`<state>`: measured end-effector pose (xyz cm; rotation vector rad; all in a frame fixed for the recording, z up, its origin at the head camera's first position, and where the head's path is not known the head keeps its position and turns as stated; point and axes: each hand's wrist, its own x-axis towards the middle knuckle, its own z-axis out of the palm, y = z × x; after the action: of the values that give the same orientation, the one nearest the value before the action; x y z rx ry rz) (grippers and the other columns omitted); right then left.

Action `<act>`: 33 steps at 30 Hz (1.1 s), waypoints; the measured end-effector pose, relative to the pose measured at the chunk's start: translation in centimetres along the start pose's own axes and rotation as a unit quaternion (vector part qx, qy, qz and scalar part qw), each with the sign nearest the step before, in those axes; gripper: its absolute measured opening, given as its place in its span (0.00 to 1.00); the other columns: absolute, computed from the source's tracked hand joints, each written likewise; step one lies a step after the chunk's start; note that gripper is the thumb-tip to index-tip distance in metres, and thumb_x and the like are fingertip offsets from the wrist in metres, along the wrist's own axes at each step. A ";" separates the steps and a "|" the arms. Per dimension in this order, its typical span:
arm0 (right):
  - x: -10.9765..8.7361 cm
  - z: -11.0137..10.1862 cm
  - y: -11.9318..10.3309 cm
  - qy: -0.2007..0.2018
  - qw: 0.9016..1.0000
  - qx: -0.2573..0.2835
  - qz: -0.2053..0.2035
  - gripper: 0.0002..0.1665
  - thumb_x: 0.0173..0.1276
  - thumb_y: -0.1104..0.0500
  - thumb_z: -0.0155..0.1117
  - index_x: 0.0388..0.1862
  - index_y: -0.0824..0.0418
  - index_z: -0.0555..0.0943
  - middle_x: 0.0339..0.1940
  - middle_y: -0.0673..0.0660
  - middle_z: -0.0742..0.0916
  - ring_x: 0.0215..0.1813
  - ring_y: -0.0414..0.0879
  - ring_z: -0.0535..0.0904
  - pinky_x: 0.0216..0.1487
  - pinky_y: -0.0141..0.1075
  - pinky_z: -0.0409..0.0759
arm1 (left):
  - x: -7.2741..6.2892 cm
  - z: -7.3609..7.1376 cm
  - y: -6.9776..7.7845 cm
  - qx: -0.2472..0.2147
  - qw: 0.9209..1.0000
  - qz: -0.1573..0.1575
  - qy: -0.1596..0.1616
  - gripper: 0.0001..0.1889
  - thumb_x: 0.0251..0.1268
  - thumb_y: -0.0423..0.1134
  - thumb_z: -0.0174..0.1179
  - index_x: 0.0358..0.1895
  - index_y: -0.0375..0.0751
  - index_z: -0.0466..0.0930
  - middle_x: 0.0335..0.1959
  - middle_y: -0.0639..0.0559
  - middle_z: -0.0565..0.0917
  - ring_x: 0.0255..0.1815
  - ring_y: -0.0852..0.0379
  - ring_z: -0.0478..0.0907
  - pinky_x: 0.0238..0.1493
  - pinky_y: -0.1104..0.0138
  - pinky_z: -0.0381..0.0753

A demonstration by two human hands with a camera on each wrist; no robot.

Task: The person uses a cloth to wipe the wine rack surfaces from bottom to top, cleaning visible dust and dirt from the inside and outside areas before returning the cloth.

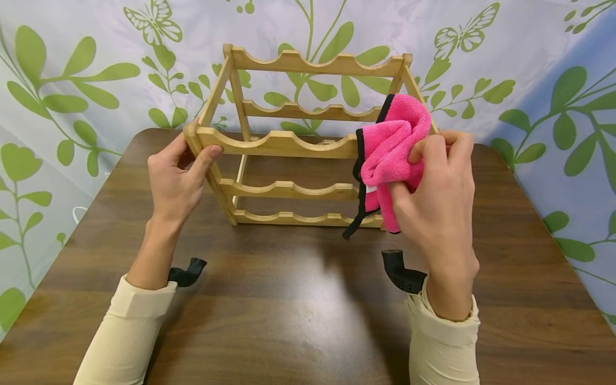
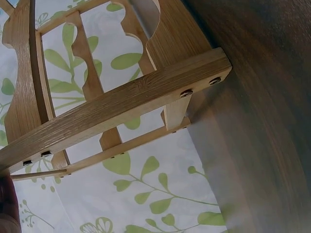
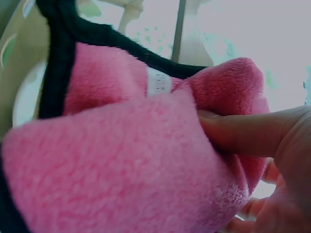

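A light wooden bottle rack [image 1: 279,144] with scalloped rails stands on the table. At its front left upper corner, my left hand [image 1: 175,179] grips the frame, thumb laid over the top rail. My right hand [image 1: 440,187] holds a bunched pink cloth [image 1: 397,139] with black edging against the rack's right front corner, covering that corner. In the right wrist view the thumb presses into folds of the plush cloth [image 3: 112,165], and a small white label [image 3: 158,81] shows. The left wrist view shows a side bar of the rack [image 2: 121,99] with screw heads.
The brown wooden table [image 1: 269,321] runs under everything. Behind it hangs a white curtain [image 1: 106,32] printed with green leaves and butterflies. A black curved piece sits at each wrist, the left one [image 1: 187,272] and the right one [image 1: 401,272].
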<state>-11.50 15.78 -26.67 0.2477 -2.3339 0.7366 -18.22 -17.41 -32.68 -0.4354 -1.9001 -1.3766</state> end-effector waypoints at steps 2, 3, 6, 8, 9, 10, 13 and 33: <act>0.0 -0.5 0.3 0.000 1.000 -0.009 0.013 0.16 0.54 0.71 0.65 0.40 0.70 0.70 0.51 0.71 0.70 0.54 0.61 0.70 0.49 0.58 0.70 | 0.0 -0.1 0.0 0.002 1.000 -0.001 -0.005 0.15 0.59 0.31 0.70 0.50 0.30 0.85 0.30 0.56 0.83 0.20 0.62 0.71 0.25 0.76 0.71; 0.1 -0.7 0.4 0.001 1.000 -0.012 0.019 0.16 0.55 0.70 0.65 0.40 0.70 0.70 0.51 0.71 0.70 0.54 0.61 0.70 0.49 0.57 0.70 | 0.0 -0.2 -0.1 0.002 1.000 -0.003 -0.007 0.16 0.59 0.32 0.70 0.50 0.30 0.85 0.30 0.56 0.83 0.20 0.62 0.71 0.26 0.76 0.71; 0.1 -1.1 0.6 0.014 0.999 -0.014 0.037 0.13 0.57 0.69 0.63 0.39 0.71 0.71 0.51 0.71 0.70 0.53 0.60 0.70 0.49 0.57 0.69 | 0.0 -0.5 -0.1 0.005 1.000 -0.005 -0.012 0.17 0.60 0.33 0.70 0.51 0.31 0.84 0.30 0.57 0.83 0.21 0.62 0.73 0.27 0.76 0.73; 0.1 -1.3 0.6 0.028 0.999 -0.010 0.043 0.11 0.58 0.69 0.62 0.39 0.71 0.72 0.52 0.71 0.70 0.53 0.59 0.70 0.48 0.57 0.69 | 0.0 -0.6 -0.1 0.003 1.000 -0.007 -0.015 0.17 0.60 0.34 0.70 0.52 0.31 0.84 0.31 0.57 0.83 0.23 0.62 0.74 0.28 0.76 0.74; 0.1 -1.3 0.6 0.037 0.998 -0.007 0.047 0.11 0.58 0.69 0.61 0.38 0.70 0.72 0.52 0.70 0.70 0.53 0.58 0.71 0.48 0.57 0.69 | 0.0 -0.7 -0.1 0.002 1.000 -0.009 -0.016 0.17 0.60 0.34 0.70 0.51 0.31 0.84 0.31 0.57 0.83 0.23 0.62 0.75 0.29 0.76 0.74; 0.1 -1.3 0.5 0.047 0.998 -0.005 0.051 0.10 0.59 0.68 0.61 0.38 0.70 0.72 0.53 0.69 0.71 0.53 0.57 0.71 0.48 0.57 0.70 | 0.1 -0.7 0.0 0.003 1.000 -0.009 -0.017 0.17 0.60 0.34 0.70 0.51 0.31 0.84 0.30 0.58 0.83 0.23 0.62 0.75 0.29 0.76 0.75; 0.1 -1.2 0.3 0.079 0.996 0.004 0.052 0.10 0.59 0.67 0.61 0.38 0.70 0.73 0.55 0.64 0.73 0.54 0.54 0.73 0.47 0.55 0.72 | 0.1 -0.7 0.0 0.002 1.000 -0.012 -0.020 0.15 0.60 0.34 0.70 0.48 0.29 0.84 0.30 0.57 0.83 0.24 0.62 0.76 0.28 0.76 0.75; -1.3 4.7 -6.7 0.116 0.925 0.249 -0.264 0.14 0.59 0.67 0.71 0.44 0.67 0.81 0.50 0.69 0.83 0.50 0.60 0.81 0.51 0.46 0.80 | 0.3 -0.8 0.1 0.025 0.999 0.003 -0.035 0.13 0.62 0.35 0.69 0.43 0.26 0.85 0.31 0.50 0.87 0.32 0.66 0.85 0.34 0.74 0.82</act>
<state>-10.67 7.56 -27.47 0.9189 -1.7028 0.9981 -18.02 -18.14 -32.26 -0.4688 -1.9834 -1.3225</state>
